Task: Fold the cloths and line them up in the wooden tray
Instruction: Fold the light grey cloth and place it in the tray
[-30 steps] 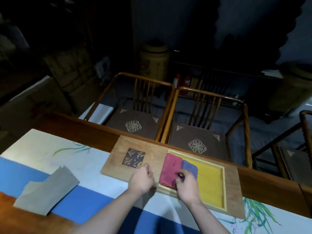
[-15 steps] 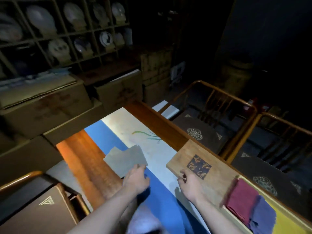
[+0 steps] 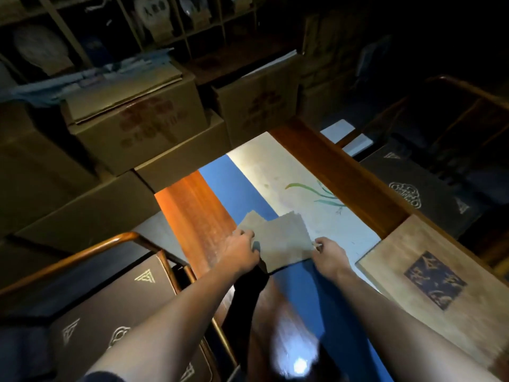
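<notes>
A grey cloth (image 3: pixel 278 238) lies loosely folded on the blue and white table runner (image 3: pixel 297 188). My left hand (image 3: pixel 239 250) grips its near left edge. My right hand (image 3: pixel 329 253) pinches its near right corner. The wooden tray (image 3: pixel 424 274) with a dark blue emblem shows only its left end at the right of the view; its yellow well and the red and purple cloths are out of sight.
The wooden table (image 3: pixel 192 213) ends just beyond the cloth. Cardboard boxes (image 3: pixel 132 125) are stacked past that end, with shelves of plates behind. A wooden chair (image 3: pixel 121 307) stands at the near left; another cushioned chair (image 3: pixel 421 188) is at the far right.
The view swung left from the tray to the grey cloth. Both hands left the tray and the folded cloths in it, moved left and took hold of the grey cloth's near edge.
</notes>
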